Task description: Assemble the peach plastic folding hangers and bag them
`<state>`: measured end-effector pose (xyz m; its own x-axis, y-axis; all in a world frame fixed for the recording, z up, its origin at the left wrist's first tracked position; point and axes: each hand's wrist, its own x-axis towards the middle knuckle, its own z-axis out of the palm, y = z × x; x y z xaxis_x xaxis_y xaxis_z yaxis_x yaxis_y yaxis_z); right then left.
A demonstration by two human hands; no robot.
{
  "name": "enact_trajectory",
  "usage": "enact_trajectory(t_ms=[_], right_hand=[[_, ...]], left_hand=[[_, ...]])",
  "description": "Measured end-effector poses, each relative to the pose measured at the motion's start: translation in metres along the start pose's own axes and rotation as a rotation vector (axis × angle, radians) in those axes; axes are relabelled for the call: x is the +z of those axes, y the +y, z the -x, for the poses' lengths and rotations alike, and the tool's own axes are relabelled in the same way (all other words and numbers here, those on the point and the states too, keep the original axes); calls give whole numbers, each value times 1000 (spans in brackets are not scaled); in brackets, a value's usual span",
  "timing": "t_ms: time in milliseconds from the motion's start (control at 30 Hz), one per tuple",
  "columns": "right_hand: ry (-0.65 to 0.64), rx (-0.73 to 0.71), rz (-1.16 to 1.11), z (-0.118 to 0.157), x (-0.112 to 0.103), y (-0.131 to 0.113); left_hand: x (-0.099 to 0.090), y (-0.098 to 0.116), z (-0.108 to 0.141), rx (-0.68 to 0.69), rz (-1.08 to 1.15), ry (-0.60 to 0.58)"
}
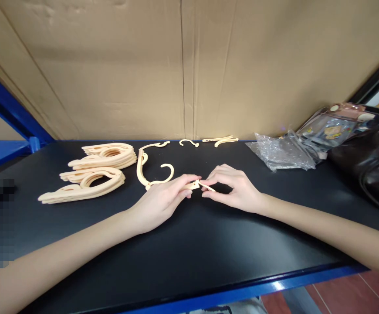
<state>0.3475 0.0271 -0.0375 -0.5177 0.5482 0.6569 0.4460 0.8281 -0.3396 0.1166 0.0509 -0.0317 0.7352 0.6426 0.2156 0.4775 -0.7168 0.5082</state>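
One hanger [194,186] mid-table [209,248], left hand [163,196] gripping it, right hand [233,188] pinching a slim piece [208,188] at its end, two hanger stacks [106,190] left, one loose hook [194,143] behind, one crinkled clear bag [279,152] right, contents unclear.

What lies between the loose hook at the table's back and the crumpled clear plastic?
Some thin, loose cream pieces, as the head view shows.

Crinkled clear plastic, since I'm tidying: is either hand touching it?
No, the left hand and right hand are on cream hanger parts, apart from the plastic.
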Motion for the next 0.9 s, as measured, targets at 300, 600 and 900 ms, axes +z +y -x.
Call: enact_trajectory(t_ms=[300, 600, 900], right_hand=[[-27, 2, -76, 0, -2, 1], [-73, -43, -33, 2, -3, 3], [-89, -69, 111, 3, 1, 4]], left_hand=[[-1, 4, 2, 10, 34, -4], [0, 1, 2, -4, -1, -46], [0, 2, -1, 19, -65, -87]])
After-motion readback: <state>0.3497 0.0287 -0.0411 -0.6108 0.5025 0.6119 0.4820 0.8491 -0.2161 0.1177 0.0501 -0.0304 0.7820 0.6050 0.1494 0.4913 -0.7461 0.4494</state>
